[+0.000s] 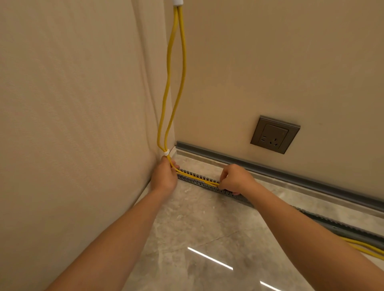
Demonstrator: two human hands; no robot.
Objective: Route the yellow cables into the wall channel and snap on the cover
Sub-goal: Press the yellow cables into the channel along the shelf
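Observation:
Two yellow cables (180, 68) hang down the room corner from a white fitting (178, 2) at the top and are bound by a white tie (166, 153) near the floor. They bend into a grey slotted channel (194, 180) lying on the floor along the wall. My left hand (164, 175) grips the cables at the bend, by the channel's corner end. Further right, my right hand (234, 179) pinches the cables down inside the channel. The cables come out again at the far right (365, 248). My right forearm hides part of the channel.
A grey strip (270, 168) runs along the foot of the back wall above a pale skirting (291, 188). A grey wall socket (274, 134) sits above it. The floor (207, 228) is glossy marble tile. A padded wall panel (72, 114) fills the left side.

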